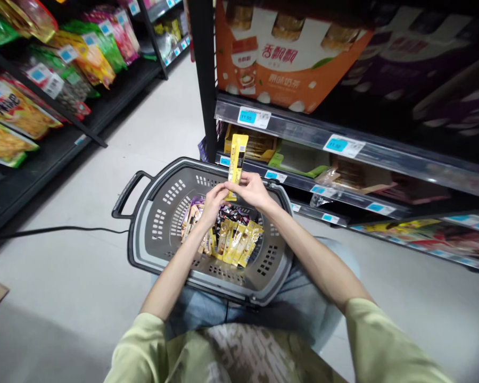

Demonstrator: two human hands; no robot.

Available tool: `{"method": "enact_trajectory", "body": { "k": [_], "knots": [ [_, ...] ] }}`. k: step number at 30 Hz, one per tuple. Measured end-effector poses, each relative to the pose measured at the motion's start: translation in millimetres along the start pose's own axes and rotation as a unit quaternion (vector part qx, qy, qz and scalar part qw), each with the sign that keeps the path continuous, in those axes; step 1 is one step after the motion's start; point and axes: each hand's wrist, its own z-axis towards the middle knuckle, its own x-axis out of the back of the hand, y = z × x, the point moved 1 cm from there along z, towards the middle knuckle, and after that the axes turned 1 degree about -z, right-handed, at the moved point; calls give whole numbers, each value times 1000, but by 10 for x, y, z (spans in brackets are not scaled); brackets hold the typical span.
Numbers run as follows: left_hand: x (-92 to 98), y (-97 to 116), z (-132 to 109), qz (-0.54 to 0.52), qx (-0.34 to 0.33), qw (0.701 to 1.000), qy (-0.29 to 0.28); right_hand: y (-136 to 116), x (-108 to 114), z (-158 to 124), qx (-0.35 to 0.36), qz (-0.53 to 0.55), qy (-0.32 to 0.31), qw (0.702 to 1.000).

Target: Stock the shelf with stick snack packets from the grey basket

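Observation:
Between both hands stands a slim yellow stick packet [237, 157], upright above the shopping basket. My left hand [215, 202] pinches its lower end from the left. From the right, the thumb and fingers of my right hand [253, 189] close on it a little higher. Below them, the grey plastic basket [146, 231] holds yellow stick packets [243, 242] fanned side by side. More packets, purple and cream [191, 218], lie to the left, and dark shiny ones [233, 214] sit behind. My forearms hide part of the contents.
The basket's black handle [123, 194] sticks out left, with a dark cord [64, 230] running from it across the floor. Ahead right, a shelf [295, 127] bears an orange milk tea box [279, 69] above trays of small goods [303, 158]. Bagged snacks [91, 53] fill the left rack.

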Motion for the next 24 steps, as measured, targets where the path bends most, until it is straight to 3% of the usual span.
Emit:
{"method": "enact_trajectory", "body": {
  "k": [9, 16, 24],
  "knots": [
    [-2, 6, -12, 11, 1, 1000, -17, 18, 8, -22, 2, -19, -13, 1000],
    [-37, 7, -40, 6, -10, 1000, -8, -18, 23, -16, -35, 41, -8, 999],
    [15, 106, 17, -83, -21, 993, 85, -65, 50, -45, -70, 23, 20, 997]
  ]
}}
